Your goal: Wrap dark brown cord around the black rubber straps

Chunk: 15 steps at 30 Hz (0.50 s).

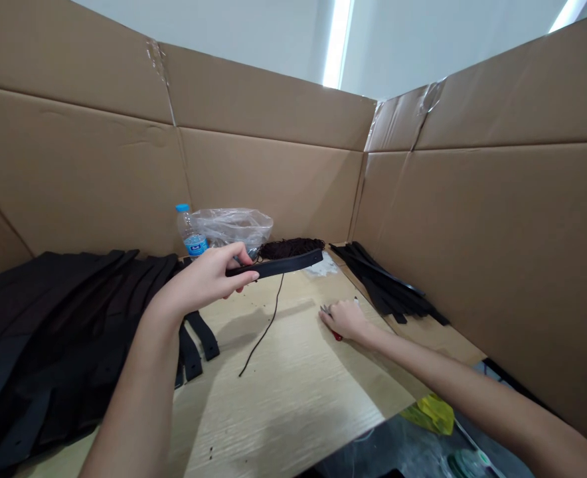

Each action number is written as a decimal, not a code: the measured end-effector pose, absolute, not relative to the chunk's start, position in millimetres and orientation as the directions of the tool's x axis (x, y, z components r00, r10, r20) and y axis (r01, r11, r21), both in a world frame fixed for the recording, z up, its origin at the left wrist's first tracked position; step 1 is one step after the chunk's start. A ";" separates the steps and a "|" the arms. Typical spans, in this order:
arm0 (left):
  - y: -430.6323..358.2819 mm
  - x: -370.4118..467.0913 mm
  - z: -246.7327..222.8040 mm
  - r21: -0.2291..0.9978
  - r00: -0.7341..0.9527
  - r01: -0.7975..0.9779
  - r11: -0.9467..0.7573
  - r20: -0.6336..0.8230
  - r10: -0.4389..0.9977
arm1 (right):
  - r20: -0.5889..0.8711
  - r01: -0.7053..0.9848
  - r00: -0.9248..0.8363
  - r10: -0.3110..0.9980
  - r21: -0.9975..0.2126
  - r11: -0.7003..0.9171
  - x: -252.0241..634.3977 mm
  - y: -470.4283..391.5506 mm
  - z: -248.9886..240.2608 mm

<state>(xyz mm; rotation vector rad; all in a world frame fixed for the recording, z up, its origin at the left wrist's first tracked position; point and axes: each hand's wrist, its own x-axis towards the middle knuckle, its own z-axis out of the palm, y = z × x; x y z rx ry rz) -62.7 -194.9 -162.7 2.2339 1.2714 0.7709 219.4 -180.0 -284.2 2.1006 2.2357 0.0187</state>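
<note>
— Closest to my lens is the left forearm, rising to my left hand. What does it hold?

— It pinches a flat black leather strap between thumb and fingers, level above the pale wooden tabletop, with a thin black cord dangling from it down to the wood.

— And the other one?

— My right hand lies palm-down on the table over a small red-handled tool; whether the fingers clasp it, I cannot tell.

— Around them?

— Dark leather pieces heaped on the left, a sheaf of black strips near the right cardboard wall, and behind the strap a clear plastic bag, a small blue-capped water bottle and a tangle of dark cord.
</note>
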 end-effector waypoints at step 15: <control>-189.8 -61.1 -166.3 0.662 0.415 0.585 -0.469 0.253 0.874 | -0.097 0.958 0.218 0.971 -0.170 -0.232 295.5 -164.1 -298.5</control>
